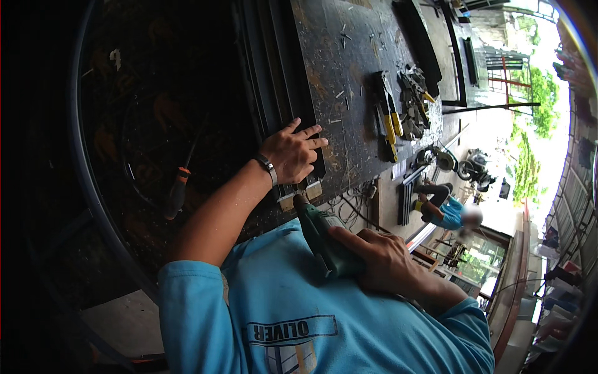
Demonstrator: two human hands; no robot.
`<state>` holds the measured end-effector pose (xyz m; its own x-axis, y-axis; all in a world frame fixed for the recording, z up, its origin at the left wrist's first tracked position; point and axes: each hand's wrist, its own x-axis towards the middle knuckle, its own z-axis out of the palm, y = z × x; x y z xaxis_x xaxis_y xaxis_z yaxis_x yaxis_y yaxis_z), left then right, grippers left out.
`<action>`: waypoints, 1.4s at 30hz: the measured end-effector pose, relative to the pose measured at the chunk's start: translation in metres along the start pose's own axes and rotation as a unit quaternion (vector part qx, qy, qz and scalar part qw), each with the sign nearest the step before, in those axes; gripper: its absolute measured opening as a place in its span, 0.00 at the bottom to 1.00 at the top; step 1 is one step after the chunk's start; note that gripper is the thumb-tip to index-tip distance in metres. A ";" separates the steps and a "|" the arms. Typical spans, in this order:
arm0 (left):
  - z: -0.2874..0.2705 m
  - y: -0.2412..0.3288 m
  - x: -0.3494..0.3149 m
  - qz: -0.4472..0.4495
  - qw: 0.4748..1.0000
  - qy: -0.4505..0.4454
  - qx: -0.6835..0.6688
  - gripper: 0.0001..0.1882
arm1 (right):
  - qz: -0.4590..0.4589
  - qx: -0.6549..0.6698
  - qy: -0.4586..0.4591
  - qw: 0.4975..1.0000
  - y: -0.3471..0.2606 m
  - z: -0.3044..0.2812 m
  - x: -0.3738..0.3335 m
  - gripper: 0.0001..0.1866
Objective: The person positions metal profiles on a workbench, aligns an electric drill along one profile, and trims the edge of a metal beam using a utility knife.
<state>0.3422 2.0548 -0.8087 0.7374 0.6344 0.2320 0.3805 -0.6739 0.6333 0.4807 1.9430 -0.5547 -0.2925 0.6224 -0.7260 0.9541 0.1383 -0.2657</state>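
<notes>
Nearest, at the wearer's blue shirt (280, 283), the right hand (383, 258) is wrapped around the rear of a green drill (327, 240), its nose pointing at pale end pieces (313, 189); whether it touches them, I cannot tell. The drill looks hard-cased and fairly heavy, best held by its grip. Apart from it, the left hand (291, 154) lies spread, palm down, across dark rails (280, 75) on the bench (349, 50). These look stiff, smooth and apt to slide, so flat pressure near the end, clear of the nose, should suit them. To the left lies a screwdriver (177, 193); to the right, yellow-handled cutters (389, 115) beside piled metal bits (414, 106). Farther off are a co-worker in blue (445, 215) and a motorbike (478, 169)
</notes>
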 end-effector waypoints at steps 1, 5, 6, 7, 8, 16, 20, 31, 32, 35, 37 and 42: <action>0.000 -0.001 -0.001 -0.005 1.000 0.003 0.004 0.09 | 0.001 0.009 0.008 1.000 0.000 0.001 0.000 0.42; 0.000 0.000 0.002 0.014 0.999 -0.007 0.029 0.09 | 0.005 0.090 0.084 0.992 0.004 -0.001 -0.005 0.40; -0.001 0.000 0.002 0.016 0.999 -0.013 0.033 0.09 | 0.007 0.110 0.095 0.989 0.002 -0.006 -0.007 0.39; -0.001 0.000 0.003 0.022 0.999 -0.019 0.034 0.09 | 0.013 0.130 0.107 0.986 0.000 -0.010 -0.009 0.39; -0.001 0.000 0.000 0.020 0.999 -0.014 0.031 0.09 | 0.001 0.139 0.110 0.984 -0.001 -0.013 -0.009 0.38; -0.001 -0.001 -0.001 0.012 0.999 -0.026 0.028 0.10 | -0.010 0.115 0.096 0.989 0.002 -0.009 0.003 0.38; -0.002 -0.001 0.000 0.012 0.999 -0.034 0.024 0.10 | 0.004 0.107 0.081 0.991 0.000 -0.011 0.007 0.38; 0.002 -0.002 0.001 0.009 1.000 -0.023 0.015 0.08 | -0.018 0.071 0.051 0.996 0.019 -0.005 0.008 0.43; 0.004 -0.002 0.001 0.008 1.000 -0.011 0.016 0.08 | -0.029 0.065 0.055 0.996 0.020 -0.005 0.008 0.43; 0.005 -0.002 0.001 0.005 1.000 -0.002 0.002 0.07 | -0.020 0.082 0.062 0.994 0.018 -0.005 0.010 0.43; 0.004 -0.002 0.001 0.006 1.000 0.005 -0.001 0.07 | -0.022 0.058 0.041 0.997 0.019 -0.007 0.009 0.42; 0.006 -0.002 0.000 0.005 1.000 0.015 0.003 0.08 | -0.040 -0.013 -0.010 0.999 0.002 -0.019 0.010 0.42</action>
<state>0.3450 2.0533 -0.8145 0.7241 0.6386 0.2605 0.3768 -0.6826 0.6261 0.4814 1.9639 -0.5502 -0.3682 0.5938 -0.7154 0.9291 0.2071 -0.3063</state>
